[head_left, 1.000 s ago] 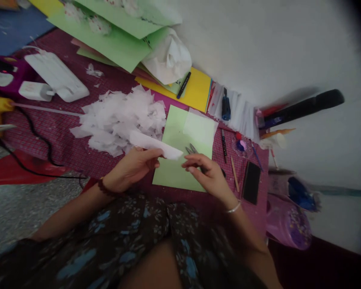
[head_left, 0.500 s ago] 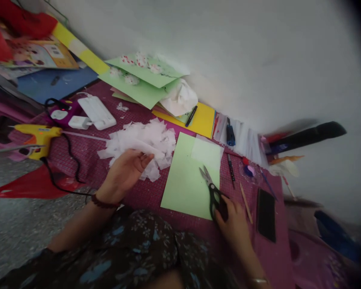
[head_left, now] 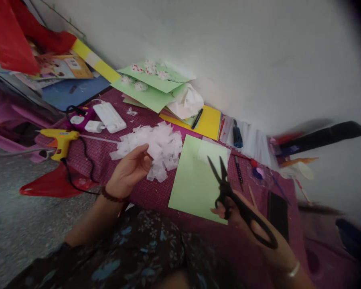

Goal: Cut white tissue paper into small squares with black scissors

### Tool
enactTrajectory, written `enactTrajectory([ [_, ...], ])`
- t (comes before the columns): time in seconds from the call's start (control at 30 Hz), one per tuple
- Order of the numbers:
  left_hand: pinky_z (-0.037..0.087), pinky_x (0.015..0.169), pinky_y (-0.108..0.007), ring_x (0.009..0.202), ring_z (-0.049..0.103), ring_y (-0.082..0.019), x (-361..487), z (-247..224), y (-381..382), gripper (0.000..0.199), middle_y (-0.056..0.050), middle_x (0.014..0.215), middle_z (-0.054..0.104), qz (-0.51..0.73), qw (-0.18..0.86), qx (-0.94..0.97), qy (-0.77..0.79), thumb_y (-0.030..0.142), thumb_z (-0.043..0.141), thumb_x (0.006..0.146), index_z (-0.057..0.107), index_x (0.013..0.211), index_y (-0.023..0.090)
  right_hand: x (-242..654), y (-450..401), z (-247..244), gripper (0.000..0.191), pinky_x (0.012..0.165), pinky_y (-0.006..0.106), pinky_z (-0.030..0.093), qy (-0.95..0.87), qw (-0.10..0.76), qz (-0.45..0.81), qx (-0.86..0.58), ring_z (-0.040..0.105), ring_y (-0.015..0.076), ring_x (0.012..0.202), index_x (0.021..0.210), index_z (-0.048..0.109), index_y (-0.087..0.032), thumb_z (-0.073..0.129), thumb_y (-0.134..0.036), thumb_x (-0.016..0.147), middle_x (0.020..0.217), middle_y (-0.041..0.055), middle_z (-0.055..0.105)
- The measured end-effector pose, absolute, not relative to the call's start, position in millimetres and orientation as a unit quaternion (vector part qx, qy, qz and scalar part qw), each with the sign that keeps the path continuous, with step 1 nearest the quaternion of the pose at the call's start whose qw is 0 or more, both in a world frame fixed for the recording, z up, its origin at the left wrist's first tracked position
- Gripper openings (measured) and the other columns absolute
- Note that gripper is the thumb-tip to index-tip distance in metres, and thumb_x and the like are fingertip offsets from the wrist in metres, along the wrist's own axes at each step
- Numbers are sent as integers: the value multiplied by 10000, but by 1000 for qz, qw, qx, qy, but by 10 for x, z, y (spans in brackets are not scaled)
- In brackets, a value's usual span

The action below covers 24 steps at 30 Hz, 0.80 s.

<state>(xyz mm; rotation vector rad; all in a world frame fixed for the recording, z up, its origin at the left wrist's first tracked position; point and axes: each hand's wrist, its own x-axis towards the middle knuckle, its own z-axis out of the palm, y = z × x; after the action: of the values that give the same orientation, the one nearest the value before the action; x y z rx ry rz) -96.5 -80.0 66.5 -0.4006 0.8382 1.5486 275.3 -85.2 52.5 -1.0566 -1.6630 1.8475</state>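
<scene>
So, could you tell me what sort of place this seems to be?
Probably a craft corner, perhaps at home: a yellow glue gun hangs at the table's edge, a heap of cut white paper lies nearby, and the right hand holds scissors.

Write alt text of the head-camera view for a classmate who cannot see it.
The right hand holds open black scissors over a pale green sheet, while the left hand is by a pile of white paper pieces, its grip unclear. A yellow glue gun is at the left edge of the purple table.
</scene>
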Motion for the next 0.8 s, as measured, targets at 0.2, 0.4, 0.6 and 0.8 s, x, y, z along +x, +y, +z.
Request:
enactTrajectory([
  [0.2,358,276,-125,377,551,-72,-883,651,-672,255,26,534,620,677,624,-112,373,-10,607,856,586,660,152,2016,-601,557,646,871,402,532,-519,188,808,-204,583,174,810,1411,550,-266,687,-582,865,995,70,628],
  [0.4,360,286,-128,354,520,-65,-899,632,-636,270,36,482,599,670,627,-94,387,16,682,801,571,607,166,1908,-451,438,575,824,404,539,-495,163,841,-146,546,166,765,1323,599,-258,686,-587,860,968,63,593],
  [0.6,374,308,-126,386,554,-70,-879,589,-614,239,48,495,598,675,621,-57,395,15,718,750,579,628,167,1942,-444,340,613,787,397,543,-490,157,844,-148,556,177,757,1349,577,-266,698,-592,845,980,71,617],
  [0.8,390,335,-132,419,560,-59,-847,557,-624,206,55,538,613,677,620,-17,395,37,732,743,593,653,159,1904,-431,283,580,790,350,523,-477,162,854,-131,560,146,757,1315,572,-225,690,-574,866,948,44,605],
])
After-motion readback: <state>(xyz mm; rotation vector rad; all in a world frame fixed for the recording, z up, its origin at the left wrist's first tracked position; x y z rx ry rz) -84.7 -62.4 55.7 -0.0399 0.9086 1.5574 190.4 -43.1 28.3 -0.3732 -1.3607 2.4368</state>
